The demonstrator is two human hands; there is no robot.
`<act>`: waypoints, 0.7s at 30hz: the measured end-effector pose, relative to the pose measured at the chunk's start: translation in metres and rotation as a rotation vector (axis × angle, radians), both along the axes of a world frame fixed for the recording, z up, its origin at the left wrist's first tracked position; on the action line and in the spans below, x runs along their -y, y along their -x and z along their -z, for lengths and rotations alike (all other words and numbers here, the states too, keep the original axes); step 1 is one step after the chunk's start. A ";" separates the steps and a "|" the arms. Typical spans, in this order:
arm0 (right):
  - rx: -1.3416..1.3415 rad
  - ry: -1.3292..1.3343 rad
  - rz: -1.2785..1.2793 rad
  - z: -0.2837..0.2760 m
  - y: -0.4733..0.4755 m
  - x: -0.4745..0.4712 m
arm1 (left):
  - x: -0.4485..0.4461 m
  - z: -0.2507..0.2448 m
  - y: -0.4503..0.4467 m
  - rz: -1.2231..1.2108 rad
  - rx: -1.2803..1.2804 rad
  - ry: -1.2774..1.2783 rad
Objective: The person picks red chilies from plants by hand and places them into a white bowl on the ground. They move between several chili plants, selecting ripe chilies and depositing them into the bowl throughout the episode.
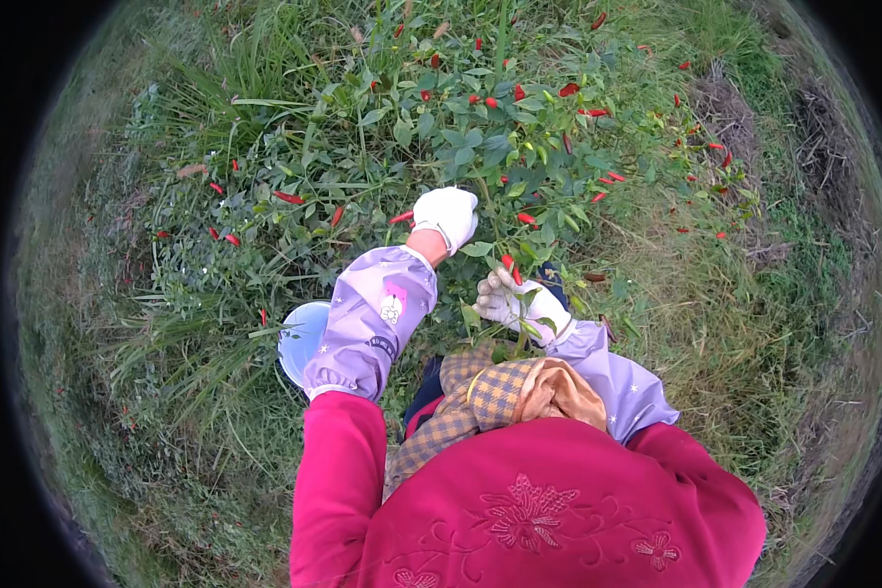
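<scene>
Red chili peppers (289,197) and green ones hang on leafy chili plants (463,140) before me. My left hand (447,217), in a white glove, reaches into the foliage with its fingers curled and hidden beneath it; whether it holds anything does not show. A red pepper (401,217) lies just left of its wrist. My right hand (511,301), also gloved, is bent palm-up under a chili branch, close to red peppers (513,269). Leaves cover part of it, so its grip is unclear. A pale blue bucket (303,342) stands partly behind my left forearm.
Tall grass (228,95) grows among the plants at the upper left. Dry grass (691,316) lies to the right, with heaps of dead stalks (728,117) beyond. A checked cloth (496,389) is bunched at my waist.
</scene>
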State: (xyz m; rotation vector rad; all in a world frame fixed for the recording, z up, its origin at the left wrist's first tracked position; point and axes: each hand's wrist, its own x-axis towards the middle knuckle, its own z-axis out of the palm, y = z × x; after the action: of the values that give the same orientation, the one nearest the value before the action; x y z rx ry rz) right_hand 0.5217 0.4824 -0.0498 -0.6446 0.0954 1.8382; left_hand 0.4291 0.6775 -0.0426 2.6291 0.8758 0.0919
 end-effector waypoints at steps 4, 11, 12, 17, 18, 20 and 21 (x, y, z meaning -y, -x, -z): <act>-0.058 -0.133 0.035 0.000 -0.001 0.000 | 0.025 -0.016 0.011 0.004 0.497 0.413; 0.044 -0.068 -0.010 0.003 0.001 0.000 | 0.058 -0.006 0.078 -0.257 1.167 1.764; 0.057 -0.043 -0.014 -0.001 0.001 -0.001 | 0.059 -0.009 0.086 -0.315 1.128 1.814; 0.505 0.112 -0.045 -0.012 0.011 -0.002 | 0.078 -0.010 0.092 -0.421 0.970 1.650; 0.396 0.051 -0.002 -0.010 0.011 -0.005 | 0.082 -0.011 0.091 -0.419 0.939 1.575; 0.401 0.016 0.017 -0.008 0.012 -0.005 | 0.091 -0.013 0.089 -0.419 0.830 1.411; 0.400 -0.013 0.016 -0.007 0.012 -0.008 | 0.095 -0.014 0.088 -0.415 0.780 1.329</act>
State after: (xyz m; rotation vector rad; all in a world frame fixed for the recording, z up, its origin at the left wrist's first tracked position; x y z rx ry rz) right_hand 0.5096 0.4902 -0.0428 -0.9857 -0.1749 1.6607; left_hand 0.3413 0.5823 -0.0284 1.0181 0.7450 0.4263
